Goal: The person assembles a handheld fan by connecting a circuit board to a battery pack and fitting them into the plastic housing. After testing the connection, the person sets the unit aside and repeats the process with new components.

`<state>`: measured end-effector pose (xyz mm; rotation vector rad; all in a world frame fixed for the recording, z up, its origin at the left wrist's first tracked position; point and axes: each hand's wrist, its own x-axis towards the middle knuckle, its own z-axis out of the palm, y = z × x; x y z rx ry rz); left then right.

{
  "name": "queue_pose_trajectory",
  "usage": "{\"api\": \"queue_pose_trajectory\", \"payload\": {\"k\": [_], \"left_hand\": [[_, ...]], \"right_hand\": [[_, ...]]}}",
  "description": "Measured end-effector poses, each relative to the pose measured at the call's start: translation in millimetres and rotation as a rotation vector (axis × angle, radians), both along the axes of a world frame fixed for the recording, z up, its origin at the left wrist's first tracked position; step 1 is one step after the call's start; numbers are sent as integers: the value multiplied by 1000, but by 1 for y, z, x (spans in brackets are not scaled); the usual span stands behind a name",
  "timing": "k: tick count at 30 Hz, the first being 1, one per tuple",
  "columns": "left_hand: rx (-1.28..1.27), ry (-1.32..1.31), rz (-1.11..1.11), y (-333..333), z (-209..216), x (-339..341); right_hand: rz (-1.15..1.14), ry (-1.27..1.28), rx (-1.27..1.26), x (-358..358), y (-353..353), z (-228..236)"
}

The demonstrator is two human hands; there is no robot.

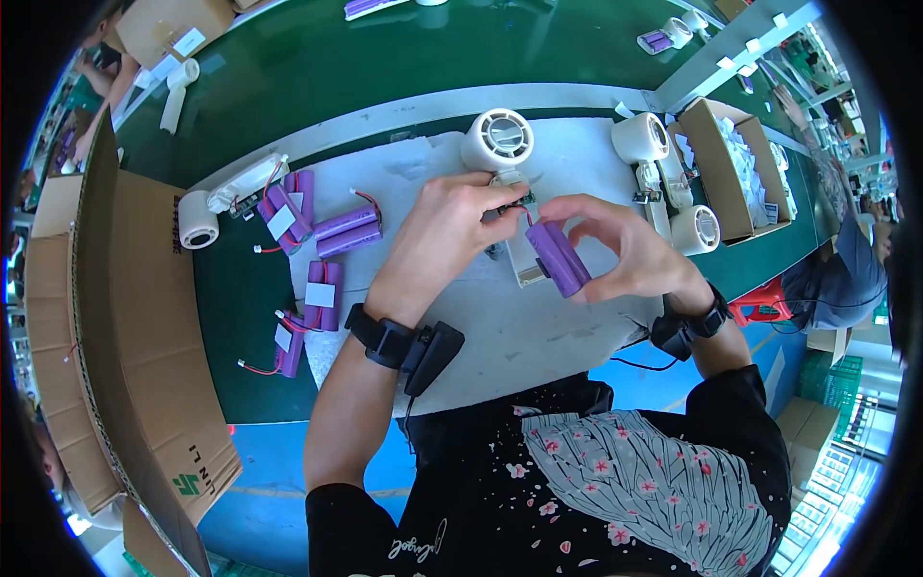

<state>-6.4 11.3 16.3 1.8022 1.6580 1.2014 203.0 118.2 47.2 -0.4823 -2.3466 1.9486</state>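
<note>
My right hand [630, 248] holds a purple two-cell battery pack [558, 260] between thumb and fingers, tilted above the mat. A short red wire runs from its upper end toward my left hand [454, 219]. The left thumb and fingers are pinched at a small green circuit board [520, 195] below the round white head [478, 142] of a handheld appliance. That appliance lies with its open white handle shell [525, 267] toward me, partly behind the battery pack. The wire's plug end is hidden by my fingers.
Several purple battery packs [348, 232] with wires lie left on the grey mat [452, 332]. A white appliance [200, 217] stands beside a large carton [144, 288]. To the right are more appliances [642, 139] and a box of white parts [735, 173]. A metal rail [404, 113] crosses behind.
</note>
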Motion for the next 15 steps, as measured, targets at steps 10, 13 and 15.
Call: {"api": "queue_pose_trajectory", "payload": {"k": [10,13,15], "left_hand": [[29,0,-66,-1,0,-9],[62,2,-84,-1,-2,-10],[74,-19,-85,0,-4,-9]], "right_hand": [[-67,-35,487,-14,-18,-9],[-77,32,654,-13,-26,-7],[-80,64,733,-12,-29,-6]]}}
